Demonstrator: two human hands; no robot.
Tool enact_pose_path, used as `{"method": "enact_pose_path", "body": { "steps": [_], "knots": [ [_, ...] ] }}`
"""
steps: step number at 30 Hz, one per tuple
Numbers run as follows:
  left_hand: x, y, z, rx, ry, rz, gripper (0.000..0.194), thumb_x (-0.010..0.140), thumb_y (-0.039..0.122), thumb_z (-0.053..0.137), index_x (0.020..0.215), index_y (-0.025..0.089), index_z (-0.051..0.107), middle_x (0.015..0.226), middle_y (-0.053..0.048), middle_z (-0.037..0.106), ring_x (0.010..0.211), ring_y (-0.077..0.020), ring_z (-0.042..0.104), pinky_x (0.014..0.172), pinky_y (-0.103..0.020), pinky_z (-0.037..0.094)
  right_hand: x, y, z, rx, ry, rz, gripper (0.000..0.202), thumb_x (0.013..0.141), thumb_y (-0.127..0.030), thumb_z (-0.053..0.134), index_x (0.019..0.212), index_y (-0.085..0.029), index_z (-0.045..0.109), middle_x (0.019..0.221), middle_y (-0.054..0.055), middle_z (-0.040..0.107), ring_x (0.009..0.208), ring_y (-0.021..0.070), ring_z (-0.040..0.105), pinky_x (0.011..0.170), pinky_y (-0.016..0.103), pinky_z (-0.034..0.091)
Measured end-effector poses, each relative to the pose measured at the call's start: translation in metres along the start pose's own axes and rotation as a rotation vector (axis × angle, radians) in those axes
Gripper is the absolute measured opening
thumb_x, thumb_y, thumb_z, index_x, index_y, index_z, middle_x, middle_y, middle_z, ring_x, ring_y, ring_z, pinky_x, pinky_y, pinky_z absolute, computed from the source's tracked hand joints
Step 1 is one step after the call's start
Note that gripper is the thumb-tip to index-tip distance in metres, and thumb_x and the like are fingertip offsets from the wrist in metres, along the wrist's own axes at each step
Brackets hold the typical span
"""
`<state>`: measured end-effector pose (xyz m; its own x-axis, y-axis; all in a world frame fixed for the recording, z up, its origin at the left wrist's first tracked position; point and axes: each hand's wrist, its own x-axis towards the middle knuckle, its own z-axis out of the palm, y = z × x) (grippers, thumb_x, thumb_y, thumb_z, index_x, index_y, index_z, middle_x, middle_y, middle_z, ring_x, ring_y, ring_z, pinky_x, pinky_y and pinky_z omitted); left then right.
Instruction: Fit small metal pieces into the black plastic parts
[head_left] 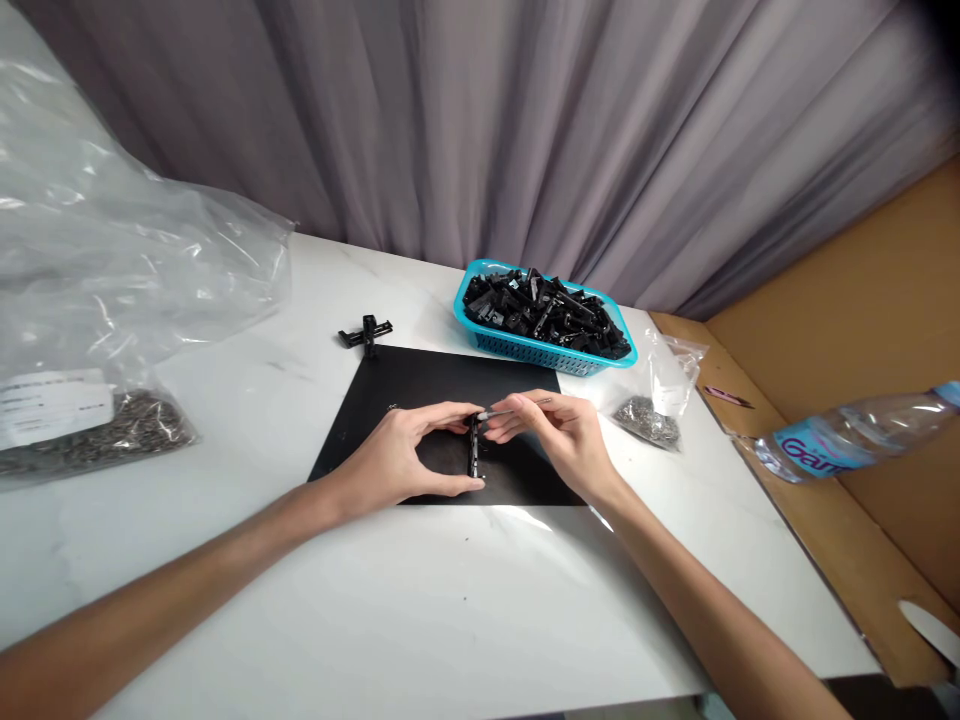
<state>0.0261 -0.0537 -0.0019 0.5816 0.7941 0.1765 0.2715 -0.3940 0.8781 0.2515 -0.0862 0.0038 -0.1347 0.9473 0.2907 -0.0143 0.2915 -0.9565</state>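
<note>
My left hand (401, 450) grips a narrow black plastic part (473, 447) by its two ends, between thumb and fingers, over the black mat (427, 385). In my right hand (559, 430) is a thin metal tool like tweezers (514, 408), pinched between thumb and fingers. Its tip meets the far end of the black part, close to my left fingertips. What lies at the tip is too small to make out. Beyond the mat's far left corner, more black plastic parts (367, 332) lie on the white table (300, 590).
A blue basket (525, 350) heaped with black parts stands at the back. Clear bags of small metal pieces lie left (142, 425) and right (651, 415). A plastic bottle (825, 445) lies on the cardboard (847, 500) at the right, near a pinkish tool (727, 397).
</note>
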Motion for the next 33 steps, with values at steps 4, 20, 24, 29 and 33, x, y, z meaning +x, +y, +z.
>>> {"method": "enact_pose_path", "body": {
  "steps": [4, 20, 24, 29, 33],
  "knots": [
    [-0.001, 0.0, 0.001, -0.008, -0.011, 0.0, 0.072, 0.065, 0.043, 0.092, 0.13, 0.023, 0.068, 0.121, -0.007, 0.076, 0.113, -0.0294, 0.071, 0.108, -0.049, 0.056, -0.003, -0.001, 0.002, -0.016, -0.003, -0.005, 0.029, 0.098, -0.043, 0.064, 0.095, -0.017, 0.075, 0.085, 0.006, 0.079, 0.074, 0.0205, 0.077, 0.074, 0.039, 0.067],
    [0.025, -0.008, -0.036, -0.443, 0.742, -0.037, 0.042, 0.082, 0.049, 0.08, 0.107, 0.018, 0.065, 0.11, -0.01, 0.076, 0.106, -0.0249, 0.072, 0.106, -0.044, 0.051, -0.007, 0.011, 0.029, -0.925, -0.174, -0.32, 0.033, 0.111, -0.03, 0.036, 0.126, -0.021, 0.064, 0.111, 0.01, 0.055, 0.085, 0.0176, 0.058, 0.08, 0.034, 0.052],
    [0.024, -0.011, -0.035, -0.449, 0.77, -0.039, 0.043, 0.081, 0.048, 0.081, 0.107, 0.018, 0.063, 0.102, -0.009, 0.075, 0.101, -0.0235, 0.072, 0.101, -0.041, 0.052, -0.002, 0.012, 0.04, -1.135, -0.32, -0.352, 0.043, 0.11, -0.038, 0.04, 0.147, -0.02, 0.054, 0.122, 0.014, 0.055, 0.089, 0.0204, 0.058, 0.085, 0.041, 0.053],
    [0.022, -0.007, -0.033, -0.447, 0.749, -0.086, 0.048, 0.077, 0.049, 0.083, 0.107, 0.018, 0.063, 0.106, -0.009, 0.073, 0.103, -0.0243, 0.071, 0.103, -0.041, 0.05, 0.012, 0.005, 0.04, -1.182, -0.455, -0.366, 0.058, 0.108, -0.048, 0.042, 0.159, -0.022, 0.039, 0.127, 0.015, 0.052, 0.105, 0.0253, 0.058, 0.092, 0.045, 0.054],
    [0.023, -0.009, -0.032, -0.447, 0.747, -0.101, 0.052, 0.074, 0.051, 0.083, 0.107, 0.017, 0.063, 0.109, -0.01, 0.07, 0.107, -0.0253, 0.069, 0.105, -0.043, 0.048, 0.024, 0.004, 0.042, -1.137, -0.531, -0.338, 0.053, 0.107, -0.049, 0.044, 0.152, -0.022, 0.049, 0.128, 0.014, 0.054, 0.109, 0.0259, 0.058, 0.098, 0.046, 0.053]
  ]
}}
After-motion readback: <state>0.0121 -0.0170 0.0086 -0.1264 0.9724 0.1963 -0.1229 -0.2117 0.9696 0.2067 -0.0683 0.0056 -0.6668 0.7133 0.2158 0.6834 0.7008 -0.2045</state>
